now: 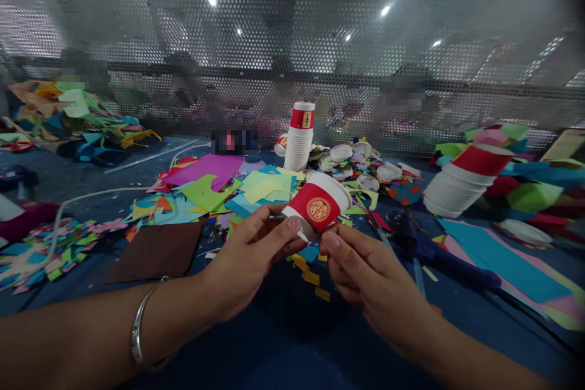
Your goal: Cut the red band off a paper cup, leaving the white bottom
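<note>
A white paper cup (319, 202) with a red band and a gold round emblem is tilted in front of me. My left hand (262, 244) grips it from the left, thumb on the white lower part and fingers behind. A small white flap of paper sticks out beneath that thumb. My right hand (359, 262) is closed in a pinch at the cup's lower right side, thumb against forefinger; the exact spot it grips is partly hidden. Behind the cup rises a stack of paper cups (299, 143), with loose coloured paper sheets (265, 186) to its left.
Brown paper (158, 250) and small paper cutouts (59, 250) lie left. At right are a leaning cup stack (466, 180), a dark blue glue gun (448, 259) and blue and pink sheets (507, 259). White discs (342, 153) are heaped before the perforated metal screen (256, 24).
</note>
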`<state>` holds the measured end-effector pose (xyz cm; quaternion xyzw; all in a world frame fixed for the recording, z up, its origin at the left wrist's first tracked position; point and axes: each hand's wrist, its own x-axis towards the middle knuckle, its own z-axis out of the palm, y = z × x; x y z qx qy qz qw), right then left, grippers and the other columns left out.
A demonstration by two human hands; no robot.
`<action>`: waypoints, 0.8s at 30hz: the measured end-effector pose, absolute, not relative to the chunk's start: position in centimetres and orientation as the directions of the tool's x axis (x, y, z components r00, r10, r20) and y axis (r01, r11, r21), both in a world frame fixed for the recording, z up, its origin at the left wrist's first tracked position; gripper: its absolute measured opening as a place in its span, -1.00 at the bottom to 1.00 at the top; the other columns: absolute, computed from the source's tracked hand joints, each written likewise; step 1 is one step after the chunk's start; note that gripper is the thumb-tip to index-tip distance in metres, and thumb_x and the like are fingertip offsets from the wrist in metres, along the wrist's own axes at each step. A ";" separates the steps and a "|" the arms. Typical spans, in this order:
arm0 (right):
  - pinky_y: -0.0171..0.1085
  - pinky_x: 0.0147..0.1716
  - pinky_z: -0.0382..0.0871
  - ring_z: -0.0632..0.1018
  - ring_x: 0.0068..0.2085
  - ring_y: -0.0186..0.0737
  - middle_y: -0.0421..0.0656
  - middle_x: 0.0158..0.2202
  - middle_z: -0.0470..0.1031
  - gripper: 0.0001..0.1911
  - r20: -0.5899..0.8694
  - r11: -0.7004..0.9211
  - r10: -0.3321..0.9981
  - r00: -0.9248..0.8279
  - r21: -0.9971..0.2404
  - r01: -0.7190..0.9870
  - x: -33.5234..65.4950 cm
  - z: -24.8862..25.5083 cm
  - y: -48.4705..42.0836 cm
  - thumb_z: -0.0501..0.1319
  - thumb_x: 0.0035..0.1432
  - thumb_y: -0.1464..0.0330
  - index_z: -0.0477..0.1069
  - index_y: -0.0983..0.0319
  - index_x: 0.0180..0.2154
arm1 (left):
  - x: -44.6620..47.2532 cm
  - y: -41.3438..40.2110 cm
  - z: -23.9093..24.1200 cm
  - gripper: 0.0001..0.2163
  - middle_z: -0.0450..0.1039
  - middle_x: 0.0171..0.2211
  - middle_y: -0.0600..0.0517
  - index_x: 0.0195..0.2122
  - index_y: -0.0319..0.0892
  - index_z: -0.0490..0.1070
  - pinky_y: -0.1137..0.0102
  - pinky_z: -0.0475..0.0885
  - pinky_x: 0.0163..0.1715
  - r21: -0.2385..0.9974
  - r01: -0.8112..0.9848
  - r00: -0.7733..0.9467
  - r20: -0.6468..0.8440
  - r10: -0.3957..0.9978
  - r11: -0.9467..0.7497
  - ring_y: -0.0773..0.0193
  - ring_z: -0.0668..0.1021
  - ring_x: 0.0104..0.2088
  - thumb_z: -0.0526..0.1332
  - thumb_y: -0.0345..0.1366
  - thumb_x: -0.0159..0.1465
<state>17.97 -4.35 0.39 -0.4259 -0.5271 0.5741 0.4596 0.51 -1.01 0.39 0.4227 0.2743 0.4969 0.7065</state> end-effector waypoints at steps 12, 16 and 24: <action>-0.41 -0.65 -0.15 0.02 -0.56 -0.45 -0.38 -0.55 0.06 -0.61 0.018 0.025 0.971 -0.237 -0.999 0.028 18.6 0.2 -4.5 0.19 0.36 0.01 0.28 0.17 -0.34 | 0.5 -1.2 0.8 -0.71 0.54 -0.09 -0.06 0.00 -0.17 0.38 0.11 0.39 0.22 0.854 -0.482 0.373 -0.001 0.928 0.195 0.14 0.57 0.02 0.36 -0.29 0.29; -0.42 -0.65 -0.14 0.03 -0.56 -0.44 -0.38 -0.55 0.06 -0.62 0.024 0.034 0.969 -0.245 -0.999 0.040 18.7 0.3 -4.7 0.17 0.37 0.01 0.30 0.17 -0.31 | 0.6 -1.2 0.8 -0.73 0.53 -0.07 -0.06 -0.01 -0.18 0.37 0.14 0.42 0.20 0.846 -0.497 0.396 0.021 0.918 0.195 0.14 0.55 0.05 0.34 -0.30 0.31; -0.42 -0.65 -0.15 0.01 -0.56 -0.44 -0.38 -0.55 0.04 -0.61 0.033 0.033 0.972 -0.232 -0.999 -0.005 18.3 0.3 -4.7 0.19 0.37 0.03 0.27 0.18 -0.35 | 0.1 -0.9 0.0 -0.69 0.51 0.05 -0.05 0.10 -0.09 0.34 0.11 0.36 0.22 0.926 -0.378 0.398 0.186 0.898 -0.024 0.13 0.52 0.10 0.29 -0.21 0.38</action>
